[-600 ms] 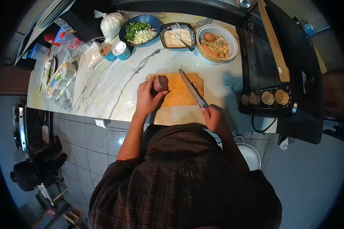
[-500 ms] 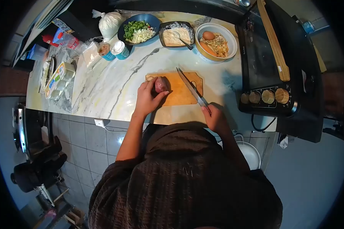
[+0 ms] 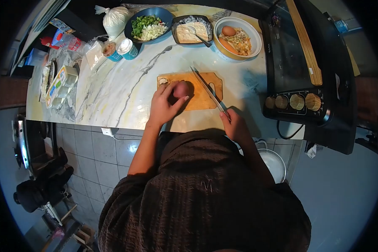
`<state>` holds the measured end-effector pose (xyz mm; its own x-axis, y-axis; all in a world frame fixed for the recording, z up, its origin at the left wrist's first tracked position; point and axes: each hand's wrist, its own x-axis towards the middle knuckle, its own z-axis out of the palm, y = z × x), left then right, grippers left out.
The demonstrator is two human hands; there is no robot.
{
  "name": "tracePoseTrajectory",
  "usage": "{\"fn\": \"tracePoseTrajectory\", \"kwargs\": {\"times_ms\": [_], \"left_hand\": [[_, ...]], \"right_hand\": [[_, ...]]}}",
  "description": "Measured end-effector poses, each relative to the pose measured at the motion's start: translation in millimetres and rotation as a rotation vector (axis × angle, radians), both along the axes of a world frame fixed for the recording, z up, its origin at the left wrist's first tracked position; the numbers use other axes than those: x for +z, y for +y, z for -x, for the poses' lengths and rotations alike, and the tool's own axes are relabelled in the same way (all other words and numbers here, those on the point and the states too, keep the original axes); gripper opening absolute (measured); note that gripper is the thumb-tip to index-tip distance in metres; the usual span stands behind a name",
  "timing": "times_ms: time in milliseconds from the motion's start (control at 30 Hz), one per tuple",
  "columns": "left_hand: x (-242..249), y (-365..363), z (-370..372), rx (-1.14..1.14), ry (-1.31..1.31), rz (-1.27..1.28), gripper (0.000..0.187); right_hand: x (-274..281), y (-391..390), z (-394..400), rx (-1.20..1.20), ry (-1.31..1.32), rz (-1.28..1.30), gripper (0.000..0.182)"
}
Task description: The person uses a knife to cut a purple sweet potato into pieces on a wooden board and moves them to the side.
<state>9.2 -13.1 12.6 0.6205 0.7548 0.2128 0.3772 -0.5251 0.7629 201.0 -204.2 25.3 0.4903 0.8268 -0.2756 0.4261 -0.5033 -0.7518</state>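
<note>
A round, purplish red onion (image 3: 181, 89) is on the wooden cutting board (image 3: 197, 102), near its left side. My left hand (image 3: 163, 105) grips the onion from the left, thumb in front and fingers behind. My right hand (image 3: 234, 124) is closed round the handle of a long knife (image 3: 207, 89). The blade slants up and left over the board's right half, apart from the onion. A small pale piece (image 3: 163, 81) lies at the board's upper left corner; I cannot make out what it is.
Along the back stand a blue bowl of chopped greens (image 3: 166, 17), a dark dish of creamy food (image 3: 182, 40) and a white bowl with eggs (image 3: 258, 40). Two small tubs (image 3: 127, 49) and an egg carton (image 3: 62, 86) are leftward. A black toaster oven (image 3: 277, 63) borders the right.
The onion has turned in my left hand and moved slightly right on the board. The pale piece at the board's corner shows more clearly. The knife keeps nearly the same slant.
</note>
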Motion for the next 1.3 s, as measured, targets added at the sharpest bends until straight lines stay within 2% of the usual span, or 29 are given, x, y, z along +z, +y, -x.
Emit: {"fn": "tracePoseTrajectory", "kwargs": {"times_ms": [200,367,500,567,700,767,800,867,900,967,1100,1167,1300], "left_hand": [[13.9,0.9,0.1,-0.014,0.139,-0.138,0.058],[9.5,-0.4,-12.9,-0.070,0.095,-0.040,0.060],[-5.8,-4.3,-14.2,-0.077,0.074,0.070,0.062],[-2.5,-7.2,-13.4,-0.036,0.152,-0.289,0.062],[-8.5,-3.8,-9.6,-0.073,0.140,-0.268,0.063],[-0.8,-2.1,-7.4,0.016,0.031,-0.065,0.060],[1.6,0.9,-5.6,0.014,0.033,-0.064,0.060],[5.4,6.5,-2.1,-0.018,-0.006,0.184,0.061],[9.5,7.4,-2.0,-0.018,-0.003,0.186,0.061],[16.3,9.1,-1.7,-0.082,0.066,-0.070,0.064],[3.7,3.6,-7.5,-0.120,0.118,-0.041,0.066],[0.8,-0.2,-12.5,-0.003,-0.015,0.020,0.061],[-5.1,1.3,-17.4,-0.066,-0.015,-0.032,0.057]], "right_hand": [[7.7,3.2,-1.5,-0.002,0.015,0.031,0.029],[2.6,0.7,-2.2,-0.012,-0.003,-0.061,0.028],[9.8,1.1,-3.6,-0.035,0.017,0.006,0.029],[9.0,-0.6,-3.9,-0.037,0.011,0.003,0.030],[6.9,-3.5,-5.4,-0.044,0.024,0.029,0.030],[10.1,-4.5,-5.5,-0.036,0.053,0.051,0.031],[11.1,-4.4,-5.6,-0.038,0.055,0.053,0.031],[12.6,-5.3,-5.1,-0.050,0.072,0.070,0.031],[12.6,-5.9,-4.6,-0.050,0.075,0.073,0.031],[12.5,-6.3,-3.4,-0.063,0.067,0.064,0.032],[19.5,-4.5,0.8,-0.062,0.090,0.056,0.032],[27.9,-0.5,5.4,-0.066,0.130,0.065,0.032],[27.4,1.7,16.7,-0.003,0.067,0.010,0.032]]}}
